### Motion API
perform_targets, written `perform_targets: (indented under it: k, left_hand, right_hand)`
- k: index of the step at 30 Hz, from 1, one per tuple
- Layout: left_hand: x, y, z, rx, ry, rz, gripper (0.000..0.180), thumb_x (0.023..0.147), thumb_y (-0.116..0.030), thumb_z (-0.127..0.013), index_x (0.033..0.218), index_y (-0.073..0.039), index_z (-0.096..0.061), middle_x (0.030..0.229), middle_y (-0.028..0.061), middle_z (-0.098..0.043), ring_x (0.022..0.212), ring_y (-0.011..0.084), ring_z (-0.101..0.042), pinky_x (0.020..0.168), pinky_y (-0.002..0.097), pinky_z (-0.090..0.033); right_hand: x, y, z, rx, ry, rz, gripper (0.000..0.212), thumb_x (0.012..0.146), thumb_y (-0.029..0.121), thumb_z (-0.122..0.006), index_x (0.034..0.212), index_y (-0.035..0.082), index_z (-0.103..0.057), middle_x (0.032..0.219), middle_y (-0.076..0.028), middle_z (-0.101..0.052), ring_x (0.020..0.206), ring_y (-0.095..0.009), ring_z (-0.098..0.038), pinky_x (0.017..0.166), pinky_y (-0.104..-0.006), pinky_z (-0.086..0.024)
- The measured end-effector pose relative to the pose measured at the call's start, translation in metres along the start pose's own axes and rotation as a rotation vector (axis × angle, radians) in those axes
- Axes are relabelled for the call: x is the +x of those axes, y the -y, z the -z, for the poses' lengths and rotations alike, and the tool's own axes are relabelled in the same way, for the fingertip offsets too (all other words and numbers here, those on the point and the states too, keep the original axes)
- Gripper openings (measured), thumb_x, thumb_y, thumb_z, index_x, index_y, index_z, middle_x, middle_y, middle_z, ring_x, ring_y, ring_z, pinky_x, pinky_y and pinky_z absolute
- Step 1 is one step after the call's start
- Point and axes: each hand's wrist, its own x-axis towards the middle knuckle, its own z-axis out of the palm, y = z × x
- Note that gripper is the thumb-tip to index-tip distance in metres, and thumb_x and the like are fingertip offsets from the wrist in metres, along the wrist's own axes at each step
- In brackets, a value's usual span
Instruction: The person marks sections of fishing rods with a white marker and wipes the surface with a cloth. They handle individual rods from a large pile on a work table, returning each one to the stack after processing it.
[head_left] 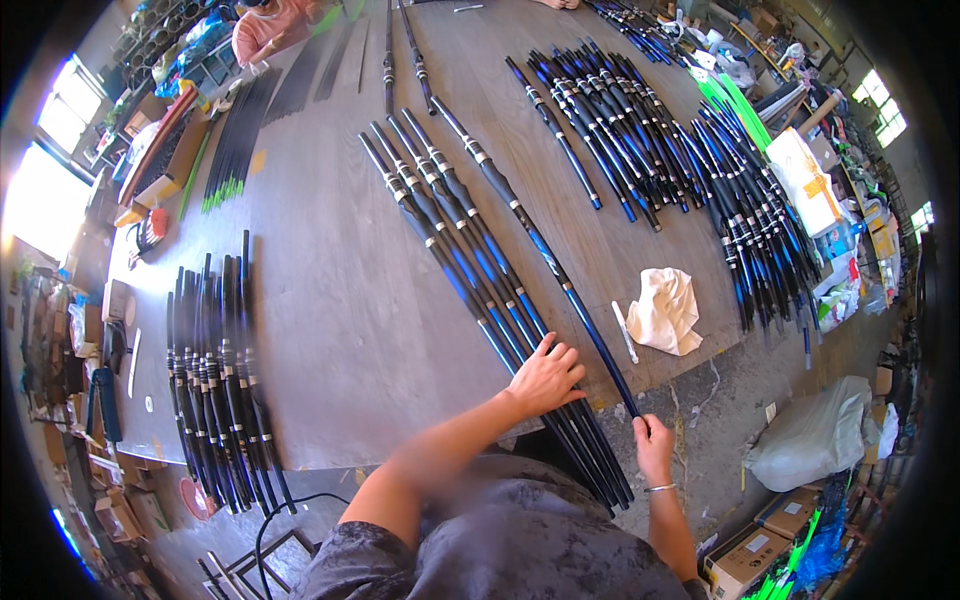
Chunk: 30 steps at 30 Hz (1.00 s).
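Grey worktable (330,300) fills most of my view, with cluttered shelves and boxes around it. Across its middle I see a row of black-and-blue rods (470,250) lying side by side, their butts overhanging the near edge. Beside them lies a crumpled white cloth (665,310). My left hand (547,378) rests flat, fingers spread, on the rods. My right hand (652,445) is closed around the rightmost rod's end.
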Motion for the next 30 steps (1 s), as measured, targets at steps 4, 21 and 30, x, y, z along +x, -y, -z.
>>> perform_targets:
  k: [4, 21, 30]
  left_hand:
    - [-0.011, -0.004, 0.003, 0.011, 0.031, 0.026, 0.038, 0.086, -0.048, -0.059, 0.093, -0.010, -0.059, 0.093, 0.0079, -0.051, 0.101, 0.0263, -0.051, 0.109, 0.0502, -0.028]
    - [-0.065, -0.013, 0.010, 0.037, -0.045, 0.083, 0.038, 0.080, -0.046, -0.067, 0.090, -0.010, -0.060, 0.094, 0.0109, -0.055, 0.104, 0.0301, -0.053, 0.109, 0.0522, -0.028]
    - [-0.082, -0.012, 0.015, 0.020, -0.055, 0.142, 0.036, 0.078, -0.042, -0.069, 0.090, -0.010, -0.061, 0.097, 0.0121, -0.055, 0.107, 0.0318, -0.051, 0.110, 0.0526, -0.027]
  right_hand:
    - [-0.015, -0.005, -0.007, 0.034, 0.016, -0.043, 0.025, 0.090, 0.028, -0.063, 0.088, 0.003, -0.065, 0.064, -0.014, -0.060, 0.057, -0.025, -0.059, 0.055, -0.0362, -0.044]
    - [-0.047, 0.038, -0.031, -0.023, 0.086, 0.050, 0.026, 0.091, 0.029, -0.061, 0.088, 0.003, -0.064, 0.064, -0.018, -0.059, 0.061, -0.036, -0.060, 0.054, -0.0417, -0.043]
    - [-0.055, 0.060, -0.052, -0.024, 0.086, 0.167, 0.022, 0.090, 0.025, -0.061, 0.091, 0.003, -0.064, 0.077, -0.022, -0.063, 0.073, -0.042, -0.061, 0.061, -0.0475, -0.047]
